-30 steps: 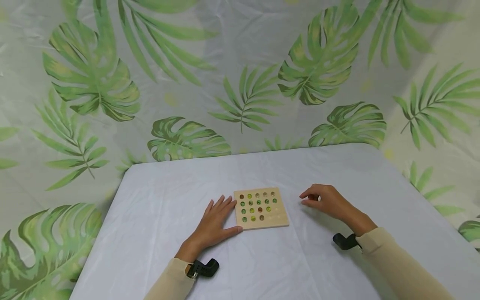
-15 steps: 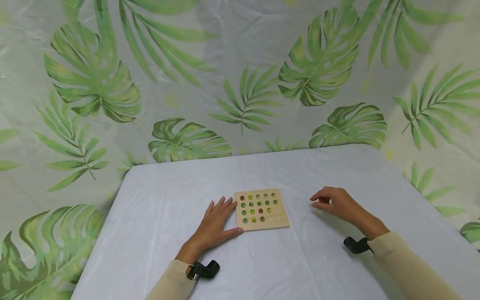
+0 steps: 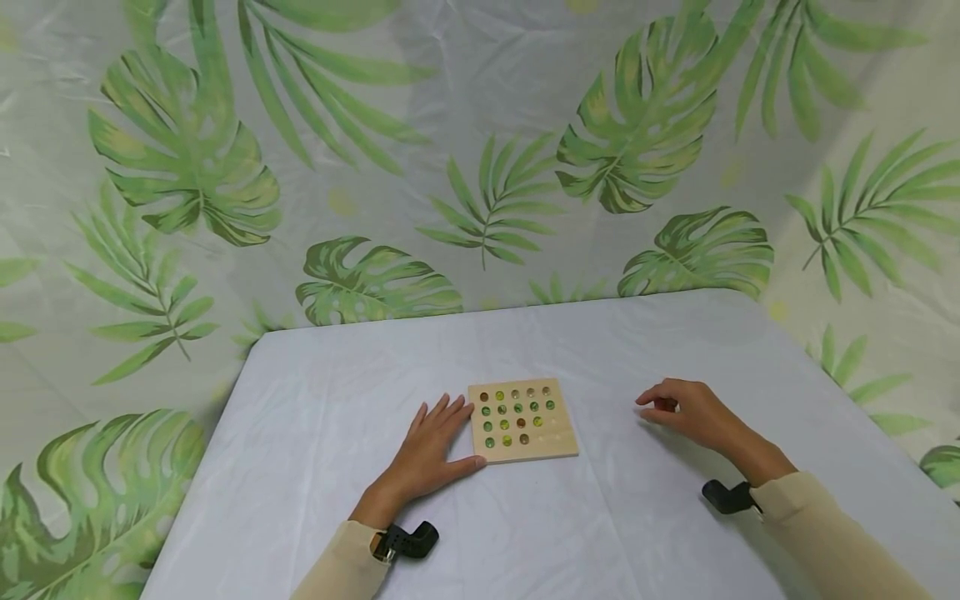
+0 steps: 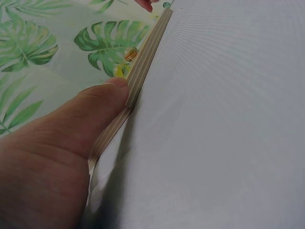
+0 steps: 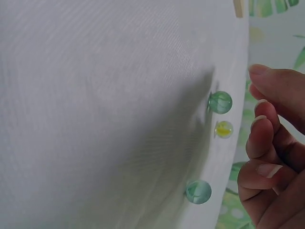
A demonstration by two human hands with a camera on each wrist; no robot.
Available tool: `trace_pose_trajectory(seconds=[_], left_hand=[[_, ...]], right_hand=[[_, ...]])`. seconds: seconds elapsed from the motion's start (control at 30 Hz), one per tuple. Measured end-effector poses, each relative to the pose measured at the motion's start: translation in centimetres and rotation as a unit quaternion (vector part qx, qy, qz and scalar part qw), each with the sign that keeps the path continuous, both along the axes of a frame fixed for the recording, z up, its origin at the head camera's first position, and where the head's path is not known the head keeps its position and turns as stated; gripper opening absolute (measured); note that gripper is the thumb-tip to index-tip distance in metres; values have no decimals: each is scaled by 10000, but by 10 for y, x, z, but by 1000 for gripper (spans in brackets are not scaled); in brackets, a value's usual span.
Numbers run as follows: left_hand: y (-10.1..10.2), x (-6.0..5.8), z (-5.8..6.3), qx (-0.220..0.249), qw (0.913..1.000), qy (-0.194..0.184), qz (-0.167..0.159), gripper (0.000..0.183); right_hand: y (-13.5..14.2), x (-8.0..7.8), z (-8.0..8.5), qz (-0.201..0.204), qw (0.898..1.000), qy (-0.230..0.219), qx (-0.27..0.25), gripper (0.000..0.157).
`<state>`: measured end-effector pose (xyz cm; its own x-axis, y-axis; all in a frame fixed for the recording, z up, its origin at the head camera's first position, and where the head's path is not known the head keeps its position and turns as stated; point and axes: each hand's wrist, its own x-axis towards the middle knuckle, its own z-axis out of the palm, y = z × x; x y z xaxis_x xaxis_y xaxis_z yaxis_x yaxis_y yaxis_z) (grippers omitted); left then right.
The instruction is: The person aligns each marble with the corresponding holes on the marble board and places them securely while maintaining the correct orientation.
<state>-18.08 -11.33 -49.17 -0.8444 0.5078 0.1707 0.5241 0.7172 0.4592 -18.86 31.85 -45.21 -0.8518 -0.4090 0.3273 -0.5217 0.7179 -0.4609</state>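
A pale wooden board [image 3: 558, 433] lies on the table with several glass marbles [image 3: 517, 407] set in rows. Its lower right part holds no marbles. My left hand [image 3: 423, 450] lies spread along the board's left side, thumb [image 4: 107, 93] on the near corner. To the right of the board, my right hand [image 3: 693, 412] hovers over the cloth, its fingers loosely curled and a gap between thumb and index fingertip. Nothing shows in its grasp. By its fingertips in the right wrist view sit a green marble [image 5: 220, 102], a yellow marble [image 5: 223, 129] and another green marble [image 5: 198, 192].
A white cloth [image 3: 360, 367] covers the table, which has rounded far corners. Behind it hangs a leaf-printed backdrop [image 3: 517, 100]. A black wrist camera [image 3: 412, 540] is strapped at the left wrist, and a second black camera [image 3: 727, 497] at the right.
My right hand has moved to the right, away from the board, and slightly nearer to me. The left hand and the board stay where they were.
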Motion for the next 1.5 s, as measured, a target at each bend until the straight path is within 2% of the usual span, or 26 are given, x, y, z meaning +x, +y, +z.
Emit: trace_pose_trajectory(seconds=[0.2, 0.47, 0.8, 1.23, 1.5], left_hand=[[0, 1, 1, 32, 10000, -40, -23, 85], [-1, 1, 3, 42, 10000, -23, -51, 86], [0, -1, 1, 21, 10000, -33, -24, 86], [0, 0, 2, 22, 10000, -54, -13, 86], [0, 0, 1, 38, 10000, -35, -24, 86]], right_hand=[[5, 1, -2, -81, 9999, -27, 58, 16], [13, 1, -4, -398, 9975, -532, 243, 17], [17, 1, -6, -394, 9964, -689, 313, 16], [17, 0, -7, -348, 9969, -603, 358, 12], [12, 0, -8, -226, 9985, -377, 312, 12]])
